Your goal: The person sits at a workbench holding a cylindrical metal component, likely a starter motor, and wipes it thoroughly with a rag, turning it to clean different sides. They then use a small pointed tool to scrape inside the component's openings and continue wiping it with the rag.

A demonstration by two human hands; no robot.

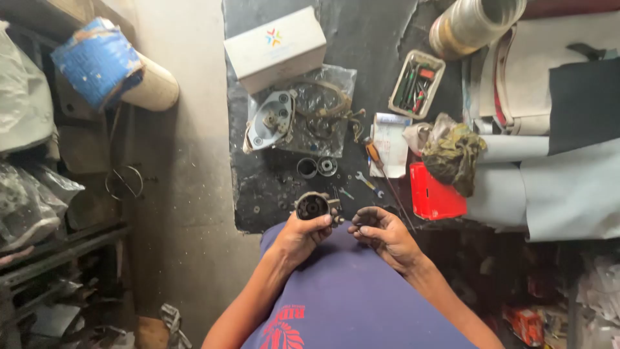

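Close above a dark workbench (258, 194), left hand (303, 234) gripping a round metal part (314, 206), right hand (381, 234) loosely cupped, holding nothing.

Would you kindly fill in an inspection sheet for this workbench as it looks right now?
Surface: dark, grimy black bench top, scattered with small bits.
Job's things: round dark metal housing part, gripped in the left hand; what the right hand pinches is too small to tell.
Clutter: white cardboard box; grey metal cover plate on clear plastic sheet; two metal rings; small spanner; orange-handled screwdriver; tray of tools; red plastic box under a camouflage rag.
Grippers: left hand closed on the housing; right hand fingers curled, greasy.
Cables: nothing seen.
Surroundings: concrete floor; blue-wrapped cylinder; shelves of bagged items at left.
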